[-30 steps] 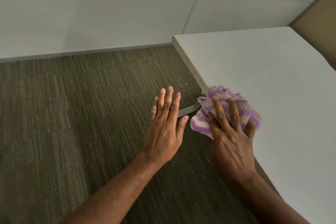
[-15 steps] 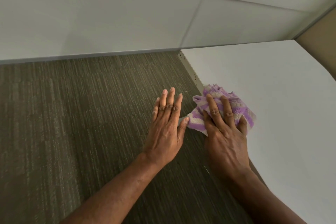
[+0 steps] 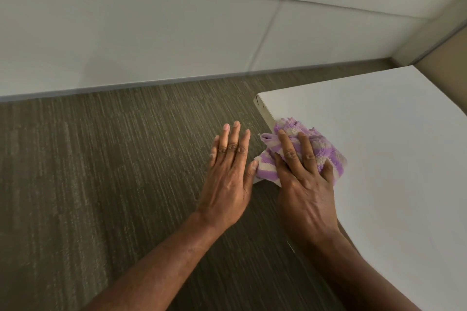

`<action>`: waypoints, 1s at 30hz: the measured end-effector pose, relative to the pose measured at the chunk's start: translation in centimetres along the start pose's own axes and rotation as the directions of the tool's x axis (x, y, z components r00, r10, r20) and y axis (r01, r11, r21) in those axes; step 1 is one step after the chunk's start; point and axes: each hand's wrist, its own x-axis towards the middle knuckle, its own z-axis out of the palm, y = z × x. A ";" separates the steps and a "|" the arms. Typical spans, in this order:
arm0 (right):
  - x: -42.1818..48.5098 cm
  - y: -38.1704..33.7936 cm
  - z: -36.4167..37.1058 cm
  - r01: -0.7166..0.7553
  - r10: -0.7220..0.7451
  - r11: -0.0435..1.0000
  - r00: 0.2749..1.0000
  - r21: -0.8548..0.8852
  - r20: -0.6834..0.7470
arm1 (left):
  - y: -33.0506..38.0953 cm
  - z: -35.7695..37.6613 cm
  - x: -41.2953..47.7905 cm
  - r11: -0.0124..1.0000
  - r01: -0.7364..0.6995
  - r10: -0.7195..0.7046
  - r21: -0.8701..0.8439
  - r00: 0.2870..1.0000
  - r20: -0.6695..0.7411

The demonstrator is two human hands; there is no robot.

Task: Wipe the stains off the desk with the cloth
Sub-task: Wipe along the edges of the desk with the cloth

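Note:
A white desk (image 3: 384, 159) fills the right side of the view, its left edge running from the far corner toward me. A purple-and-cream striped cloth (image 3: 321, 149) lies bunched on that left edge, partly hanging over it. My right hand (image 3: 303, 179) presses down flat on the cloth, fingers spread across it. My left hand (image 3: 228, 177) hovers flat beside it, off the desk and over the floor, fingers straight and holding nothing; its thumb touches the cloth's hanging corner. No stains show on the visible desk surface.
Dark striped carpet (image 3: 113, 184) covers the floor to the left, below the desk. A white panelled wall (image 3: 177, 33) with a grey skirting runs along the back. A beige partition (image 3: 452, 55) stands at the far right corner.
The view has tilted, so desk and hands sit lower in frame. My right hand and the cloth stay at the desk's left edge, shifted slightly along it. The left hand keeps its pose.

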 end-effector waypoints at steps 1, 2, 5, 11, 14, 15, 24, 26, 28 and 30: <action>0.5 -0.1 0.0 0.001 -0.001 1.000 1.000 0.005 -0.004 | -0.2 -0.1 0.3 1.000 0.000 0.000 -0.005 1.000 -0.001; 0.9 -0.3 -0.1 0.000 0.000 1.000 1.000 0.009 -0.006 | -0.4 -0.2 0.7 1.000 0.001 -0.001 -0.008 1.000 -0.001; 2.2 -0.9 -0.2 -0.007 0.007 1.000 1.000 0.012 -0.007 | -1.0 -0.4 1.7 1.000 0.007 -0.007 -0.021 1.000 0.003; 5.0 -1.9 -0.6 -0.016 0.014 0.999 0.999 0.045 0.044 | -2.5 -0.9 3.2 0.998 0.010 -0.008 -0.059 0.999 0.037; 6.0 -2.1 -0.6 -0.024 0.020 0.998 0.998 0.057 0.066 | -3.0 -1.3 3.9 0.998 0.011 -0.008 -0.059 0.999 0.043; 6.3 -2.2 -0.6 -0.029 0.025 0.998 0.997 0.064 0.068 | -3.1 -1.4 4.1 0.998 0.010 -0.007 -0.058 0.999 0.045; 8.3 -3.3 -0.5 -0.079 0.075 0.995 0.995 0.056 0.062 | -4.0 -2.2 5.6 0.998 0.002 0.003 -0.063 0.997 0.075; 8.6 -3.6 -0.5 -0.098 0.095 0.992 0.995 0.079 0.036 | -4.1 -2.4 5.6 0.998 -0.005 0.010 -0.066 0.997 0.076; 8.8 -3.8 -0.5 -0.118 0.116 0.989 0.993 0.091 0.030 | -4.3 -2.6 5.6 0.997 -0.005 0.011 -0.073 0.997 0.082; 9.2 -4.1 -0.6 -0.130 0.128 0.987 0.991 0.090 0.037 | -4.5 -2.8 5.6 0.998 -0.005 0.011 -0.069 0.996 0.088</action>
